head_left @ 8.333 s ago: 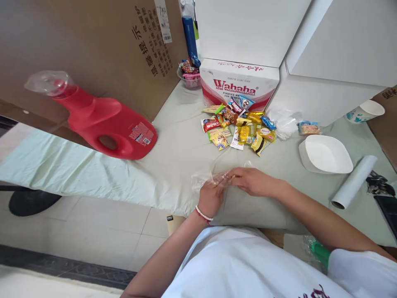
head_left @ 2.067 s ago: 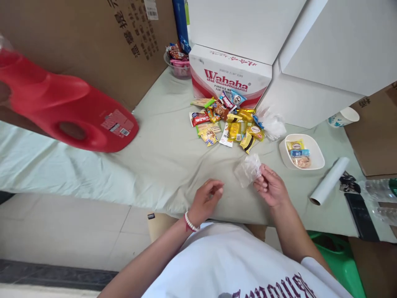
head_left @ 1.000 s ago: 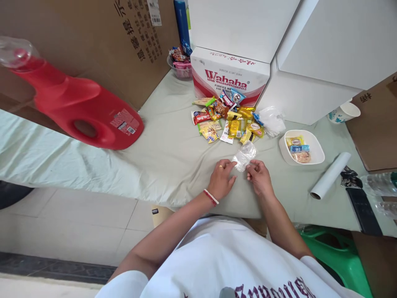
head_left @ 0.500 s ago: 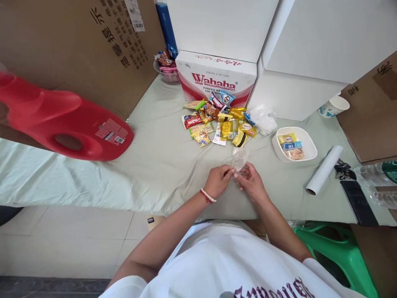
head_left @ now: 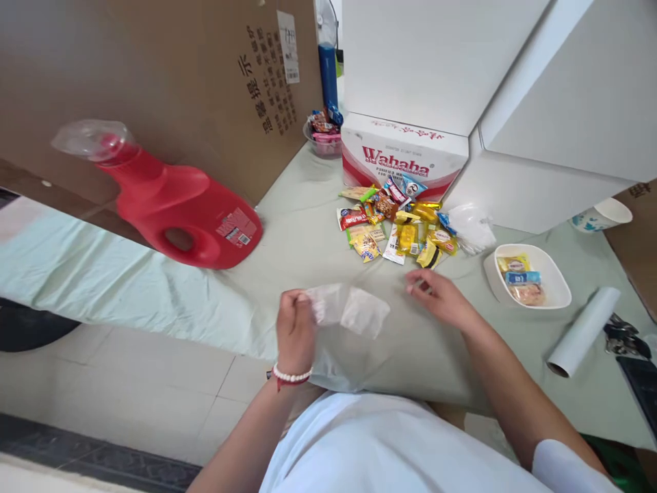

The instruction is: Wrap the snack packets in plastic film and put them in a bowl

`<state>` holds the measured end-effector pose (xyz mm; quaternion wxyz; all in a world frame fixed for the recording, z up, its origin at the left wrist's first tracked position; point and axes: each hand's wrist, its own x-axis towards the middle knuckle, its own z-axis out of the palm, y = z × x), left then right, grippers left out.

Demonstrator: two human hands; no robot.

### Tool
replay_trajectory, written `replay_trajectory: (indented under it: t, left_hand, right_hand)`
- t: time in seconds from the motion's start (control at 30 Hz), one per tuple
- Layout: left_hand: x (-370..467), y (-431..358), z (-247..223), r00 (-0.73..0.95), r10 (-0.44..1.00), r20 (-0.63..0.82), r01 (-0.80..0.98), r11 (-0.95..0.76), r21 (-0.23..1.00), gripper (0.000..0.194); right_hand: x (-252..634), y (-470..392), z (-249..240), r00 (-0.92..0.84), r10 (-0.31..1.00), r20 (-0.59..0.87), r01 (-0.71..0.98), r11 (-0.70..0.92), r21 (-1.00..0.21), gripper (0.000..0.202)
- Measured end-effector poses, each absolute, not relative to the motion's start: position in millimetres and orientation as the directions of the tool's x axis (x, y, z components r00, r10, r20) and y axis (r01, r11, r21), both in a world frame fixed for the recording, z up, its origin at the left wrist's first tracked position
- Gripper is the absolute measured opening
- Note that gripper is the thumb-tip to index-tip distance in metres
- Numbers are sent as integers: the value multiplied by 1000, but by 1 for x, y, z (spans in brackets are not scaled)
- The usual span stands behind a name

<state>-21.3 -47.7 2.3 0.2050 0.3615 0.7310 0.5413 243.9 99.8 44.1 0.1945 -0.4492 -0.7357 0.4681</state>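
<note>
Pinched in my left hand (head_left: pixel 296 329) is a thin clear plastic bag (head_left: pixel 365 312), stretched out to the right over the cloth. My right hand (head_left: pixel 436 296) is apart from the bag, just below the snack pile, its fingers partly spread and nothing visible between them. The pile of small wrapped snacks (head_left: pixel 408 238) lies in front of the Wahaha box (head_left: pixel 405 159). At its right rests a crumpled bunch of clear plastic (head_left: pixel 471 227). Farther right, a white square bowl (head_left: pixel 557 291) holds several wrapped snacks.
A big red jug (head_left: pixel 205 212) lies tilted at the left by a cardboard box (head_left: pixel 205 82). At the right are a white roll (head_left: pixel 584 332), keys (head_left: pixel 627 337), a dark phone (head_left: pixel 641 383) and a paper cup (head_left: pixel 601 215). Behind stands a round snack tub (head_left: pixel 324 145).
My hands have moved apart. The left has gone left with the plastic bag, now spread out; the right has let go of it. The view has shifted, so the scene sits farther right.
</note>
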Motion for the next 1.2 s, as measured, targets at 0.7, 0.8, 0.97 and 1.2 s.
replay_trajectory:
  t: [0.7, 0.8, 0.97, 1.2]
  left_hand:
    - [-68, -101, -49, -359, 801, 480, 912, 190, 365, 15]
    - [-68, -100, -50, -349, 789, 506, 923, 197, 330, 14]
    - [-69, -98, -54, -325, 785, 528, 936, 188, 297, 13]
    - [-72, -100, -63, -301, 769, 564, 950, 191, 247, 13]
  right_hand:
    - [-147, 441, 10, -456, 834, 312, 787, 541, -296, 62]
    - [-139, 414, 17, -504, 816, 283, 803, 563, -193, 59]
    - [-120, 345, 31, -597, 782, 177, 786, 615, -66, 44]
    - [-54, 230, 42, -666, 740, 88, 729, 672, -134, 42]
